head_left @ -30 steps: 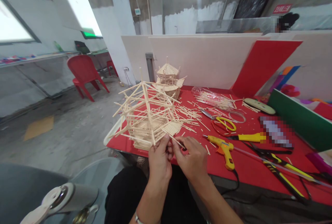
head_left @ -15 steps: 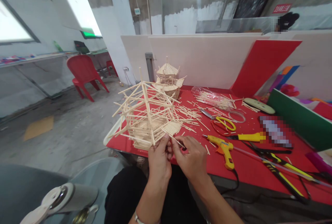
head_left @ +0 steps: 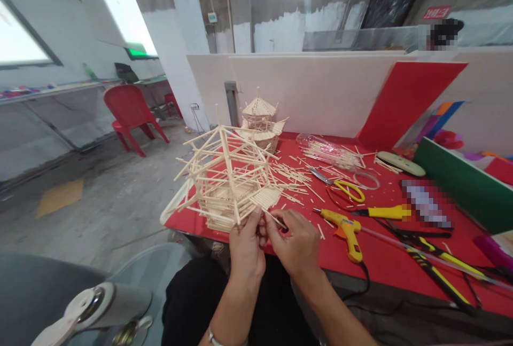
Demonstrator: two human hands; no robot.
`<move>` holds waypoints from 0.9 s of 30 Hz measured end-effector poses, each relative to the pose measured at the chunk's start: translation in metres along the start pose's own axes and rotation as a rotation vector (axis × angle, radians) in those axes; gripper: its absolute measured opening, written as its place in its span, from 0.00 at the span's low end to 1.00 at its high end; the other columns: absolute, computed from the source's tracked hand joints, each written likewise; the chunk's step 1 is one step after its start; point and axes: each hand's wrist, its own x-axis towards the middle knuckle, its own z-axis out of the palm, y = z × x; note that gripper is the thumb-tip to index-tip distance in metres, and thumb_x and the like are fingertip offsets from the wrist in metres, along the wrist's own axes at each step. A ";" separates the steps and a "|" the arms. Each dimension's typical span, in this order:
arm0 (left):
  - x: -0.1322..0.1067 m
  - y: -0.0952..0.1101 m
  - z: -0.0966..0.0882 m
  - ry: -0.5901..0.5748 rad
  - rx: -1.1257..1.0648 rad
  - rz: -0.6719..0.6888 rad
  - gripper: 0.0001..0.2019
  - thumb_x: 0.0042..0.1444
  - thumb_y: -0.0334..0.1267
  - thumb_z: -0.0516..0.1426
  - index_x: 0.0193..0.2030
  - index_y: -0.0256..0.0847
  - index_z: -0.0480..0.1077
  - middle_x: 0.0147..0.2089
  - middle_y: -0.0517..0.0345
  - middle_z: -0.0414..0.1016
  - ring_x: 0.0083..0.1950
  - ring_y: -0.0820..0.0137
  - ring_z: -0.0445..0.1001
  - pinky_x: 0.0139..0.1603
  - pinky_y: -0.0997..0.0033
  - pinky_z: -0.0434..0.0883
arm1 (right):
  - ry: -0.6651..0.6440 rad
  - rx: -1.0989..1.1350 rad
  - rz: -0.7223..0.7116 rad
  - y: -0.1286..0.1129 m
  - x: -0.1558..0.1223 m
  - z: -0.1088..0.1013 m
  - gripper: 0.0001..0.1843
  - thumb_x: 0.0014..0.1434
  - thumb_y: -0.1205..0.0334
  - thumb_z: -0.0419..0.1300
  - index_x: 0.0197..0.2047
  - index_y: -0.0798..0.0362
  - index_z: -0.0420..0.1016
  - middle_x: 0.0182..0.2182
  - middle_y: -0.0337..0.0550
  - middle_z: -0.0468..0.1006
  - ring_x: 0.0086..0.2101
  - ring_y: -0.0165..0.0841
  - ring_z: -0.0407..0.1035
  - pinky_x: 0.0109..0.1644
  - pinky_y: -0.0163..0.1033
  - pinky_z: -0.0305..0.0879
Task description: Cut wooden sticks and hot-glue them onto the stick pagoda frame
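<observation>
A pavilion frame (head_left: 228, 175) built of thin wooden sticks stands at the near left corner of the table. Its near right side carries a slatted panel (head_left: 267, 195) of sticks laid side by side. Both my hands meet at the lower edge of that panel. My right hand (head_left: 295, 238) pinches a thin wooden stick (head_left: 276, 220) that slants along the panel's edge. My left hand (head_left: 249, 239) is closed by the stick's upper end, thumb and fingers pressed together; what lies between them is partly hidden.
Loose sticks (head_left: 294, 175) are scattered right of the frame. Scissors (head_left: 347, 190), a yellow glue gun (head_left: 344, 228) and a yellow-handled tool (head_left: 387, 212) lie on the red tabletop (head_left: 296, 271). Behind stands a smaller stick pavilion (head_left: 260, 116). A flask (head_left: 120, 303) is at lower left.
Both hands, the stick and the pavilion frame keep almost the same place. In the background, a person's head has shifted very slightly.
</observation>
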 end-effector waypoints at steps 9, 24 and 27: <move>0.001 -0.001 0.000 0.005 0.009 0.009 0.16 0.37 0.41 0.70 0.22 0.34 0.69 0.18 0.64 0.67 0.17 0.82 0.59 0.15 0.82 0.52 | 0.005 0.003 -0.002 0.000 0.001 0.000 0.07 0.61 0.60 0.57 0.34 0.51 0.75 0.27 0.40 0.77 0.29 0.30 0.70 0.36 0.35 0.61; 0.001 -0.001 0.000 -0.010 0.007 0.001 0.16 0.36 0.41 0.70 0.22 0.35 0.69 0.19 0.64 0.66 0.17 0.82 0.58 0.15 0.82 0.53 | -0.001 -0.005 -0.050 0.002 0.001 0.000 0.08 0.61 0.61 0.57 0.37 0.51 0.77 0.29 0.42 0.79 0.30 0.31 0.72 0.36 0.35 0.64; -0.002 -0.002 -0.007 -0.006 0.065 0.033 0.15 0.39 0.43 0.69 0.24 0.35 0.71 0.19 0.63 0.66 0.17 0.80 0.58 0.15 0.81 0.53 | -0.013 0.017 -0.052 0.003 0.002 0.000 0.07 0.61 0.62 0.57 0.37 0.51 0.77 0.29 0.42 0.79 0.31 0.31 0.72 0.38 0.35 0.65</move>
